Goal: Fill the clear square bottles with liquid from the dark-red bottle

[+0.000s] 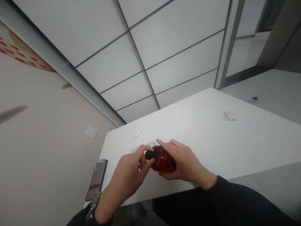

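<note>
A small round red bottle [163, 160] with a black cap [150, 154] is held just above the near part of a white table [211, 138]. My right hand [185, 163] wraps round the red body from the right side. My left hand [131, 171] pinches the black cap with thumb and fingers. Both hands are closed on the bottle. A watch strap shows on my left wrist.
A dark phone [97, 179] lies at the table's left near corner. Small clear plastic bits [142, 131] lie just beyond the hands. A crumpled white scrap [229, 116] sits at the far right. A beige wall with a socket [91, 132] stands to the left.
</note>
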Motion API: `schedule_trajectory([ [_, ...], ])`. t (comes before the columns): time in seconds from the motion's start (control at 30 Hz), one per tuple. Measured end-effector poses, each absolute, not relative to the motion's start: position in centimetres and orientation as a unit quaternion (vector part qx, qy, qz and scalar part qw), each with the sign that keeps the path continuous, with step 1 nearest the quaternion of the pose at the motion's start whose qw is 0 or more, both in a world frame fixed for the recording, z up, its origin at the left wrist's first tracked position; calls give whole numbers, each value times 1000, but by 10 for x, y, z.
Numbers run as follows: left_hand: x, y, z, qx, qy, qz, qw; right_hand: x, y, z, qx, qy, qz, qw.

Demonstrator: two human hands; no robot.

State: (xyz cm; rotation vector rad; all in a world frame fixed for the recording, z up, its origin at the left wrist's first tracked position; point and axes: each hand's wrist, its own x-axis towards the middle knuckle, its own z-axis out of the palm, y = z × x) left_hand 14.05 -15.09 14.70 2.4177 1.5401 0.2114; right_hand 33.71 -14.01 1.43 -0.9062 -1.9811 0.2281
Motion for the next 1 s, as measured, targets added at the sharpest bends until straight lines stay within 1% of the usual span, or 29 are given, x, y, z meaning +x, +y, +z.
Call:
schedule_trajectory([
  [0.17, 130, -140, 160, 814, 566, 121, 43, 342, -139, 17, -377, -806, 62, 452],
  [0.23, 128, -125, 168, 813, 561, 136, 69, 350, -137, 19, -400, -782, 67, 474],
  [0.37, 134, -76, 169, 836, 513, 124, 149, 370, -130, 16, -482, -673, 72, 556],
  [0.43, 141, -46, 156, 847, 496, 84, 172, 376, -126, 13, -521, -620, 72, 581],
  [0.5, 150, -16, 135, 850, 484, 37, 204, 379, -122, 10, -551, -587, 78, 588],
  [0.67, 173, 38, 83, 857, 439, -30, 268, 379, -120, 10, -576, -577, 116, 567],
  [0.87, 182, 58, 56, 875, 357, -71, 319, 383, -116, 12, -582, -575, 131, 559],
  [1.0, 183, 61, 46, 892, 320, -65, 313, 381, -115, 10, -574, -590, 133, 552],
])
